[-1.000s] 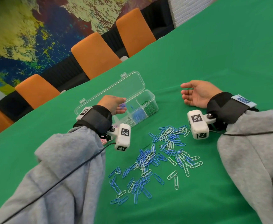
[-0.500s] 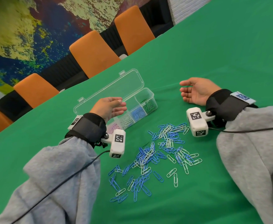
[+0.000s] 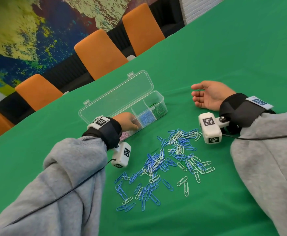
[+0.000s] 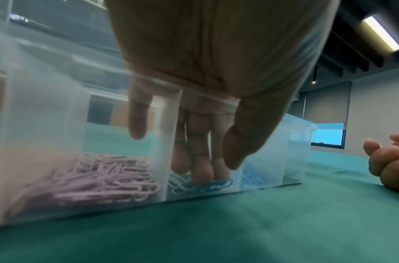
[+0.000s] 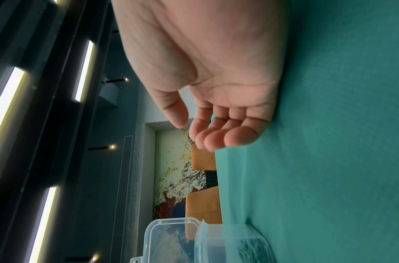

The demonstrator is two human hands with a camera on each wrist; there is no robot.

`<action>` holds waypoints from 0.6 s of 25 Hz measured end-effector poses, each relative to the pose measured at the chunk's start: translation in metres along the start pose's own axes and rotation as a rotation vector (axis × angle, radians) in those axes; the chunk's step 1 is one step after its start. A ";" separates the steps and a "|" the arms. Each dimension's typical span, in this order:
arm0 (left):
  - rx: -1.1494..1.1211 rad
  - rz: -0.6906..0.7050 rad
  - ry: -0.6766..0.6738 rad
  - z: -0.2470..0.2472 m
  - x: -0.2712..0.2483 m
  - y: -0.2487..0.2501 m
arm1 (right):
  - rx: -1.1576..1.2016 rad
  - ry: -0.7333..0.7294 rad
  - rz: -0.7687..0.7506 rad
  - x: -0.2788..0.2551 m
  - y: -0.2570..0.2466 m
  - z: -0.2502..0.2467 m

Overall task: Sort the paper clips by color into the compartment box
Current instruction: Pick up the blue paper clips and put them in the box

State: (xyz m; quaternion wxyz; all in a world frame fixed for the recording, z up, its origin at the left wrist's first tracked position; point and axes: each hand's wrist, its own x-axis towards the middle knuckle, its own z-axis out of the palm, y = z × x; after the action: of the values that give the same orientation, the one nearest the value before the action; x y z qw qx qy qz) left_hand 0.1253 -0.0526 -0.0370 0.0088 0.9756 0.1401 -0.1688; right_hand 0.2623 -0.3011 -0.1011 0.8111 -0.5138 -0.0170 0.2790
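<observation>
Left hand (image 3: 126, 120) has dropped from above the compartment box (image 3: 158, 97) down into it since a second ago, straight fingers (image 4: 202, 156) poking a blue clip (image 4: 216, 184) in the white section next to the pink ones (image 4: 99, 179). Right hand (image 3: 209, 96) just lies palm-up on the tabletop (image 3: 224, 48), fingers loose, holding nothing. Blue and white paper clips (image 3: 163, 160) are scattered between the arms.

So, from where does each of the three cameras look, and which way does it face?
Head: above, facing down at the table; both grey sleeves, left hand and right hand show.
Left wrist: low at table level, facing the compartment box; left hand's fingers reach inside.
Right wrist: rolled sideways, along the open right hand.
Shared: all three see the box.
</observation>
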 end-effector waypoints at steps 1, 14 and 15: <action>-0.011 -0.009 0.007 0.001 0.001 0.001 | -0.001 -0.003 0.003 0.000 0.000 0.000; -0.115 -0.009 0.038 -0.003 -0.003 -0.005 | 0.003 0.005 0.001 0.000 0.000 0.000; -0.152 0.002 0.052 -0.009 -0.005 -0.009 | 0.000 0.005 0.001 0.000 0.000 0.000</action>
State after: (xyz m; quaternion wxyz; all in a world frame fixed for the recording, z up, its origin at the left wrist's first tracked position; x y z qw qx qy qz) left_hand 0.1214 -0.0444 -0.0270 0.0793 0.9764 0.1516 -0.1321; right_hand 0.2625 -0.3012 -0.1009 0.8110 -0.5144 -0.0147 0.2782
